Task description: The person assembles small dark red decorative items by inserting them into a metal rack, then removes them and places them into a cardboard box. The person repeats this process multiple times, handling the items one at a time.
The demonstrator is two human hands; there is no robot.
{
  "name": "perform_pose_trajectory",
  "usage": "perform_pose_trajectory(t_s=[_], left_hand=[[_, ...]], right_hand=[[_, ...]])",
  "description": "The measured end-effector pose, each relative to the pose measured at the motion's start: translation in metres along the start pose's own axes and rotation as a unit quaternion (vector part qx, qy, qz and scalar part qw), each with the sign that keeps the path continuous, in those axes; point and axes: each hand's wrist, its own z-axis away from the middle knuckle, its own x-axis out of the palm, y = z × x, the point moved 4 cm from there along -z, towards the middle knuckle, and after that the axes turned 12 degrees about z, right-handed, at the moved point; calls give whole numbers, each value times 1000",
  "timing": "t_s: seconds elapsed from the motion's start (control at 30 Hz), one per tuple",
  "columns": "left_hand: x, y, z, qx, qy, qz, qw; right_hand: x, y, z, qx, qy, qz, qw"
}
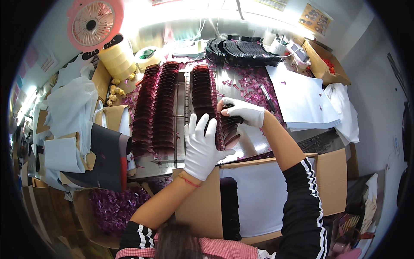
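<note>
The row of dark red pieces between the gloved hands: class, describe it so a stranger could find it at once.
Start at the pink fan at the top left and move down to the three rows of dark red pieces on the bench. The right-hand row is the one: only it has the left hand and right hand at its near end.

Both gloved hands, left hand (202, 146) and right hand (242, 112), clasp a dark-red lens row (203, 90).

There is one view. The camera sits on the person's head and looks down, close over the crowded grey counter (254, 144). It faces forward toward the bright back wall. The round lens bends the edges. Both arms come in from the bottom of the picture.
</note>
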Motion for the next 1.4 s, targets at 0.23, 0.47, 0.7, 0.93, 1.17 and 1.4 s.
perform_pose_trajectory(t_s=[0.23,0.47,0.7,0.93,1.17,1.4], left_hand=[[7,-11,6,-2,19,3,1000],[5,-7,3,-8,10,6,1000],[3,-6,2,-7,15,18,1000],[1,-9,2,0,13,23,1000],[-1,-2,1,51,-10,-16,999],[-13,2,1,78,6,63,995]], right_hand=[[24,-9,11,16,76,44,996],[37,-14,21,1,89,136,987],[44,-26,47,-33,11,142,989],[64,4,64,102,104,-111,983],[44,11,151,-31,178,-216,959],[-18,54,294,93,157,344,921]])
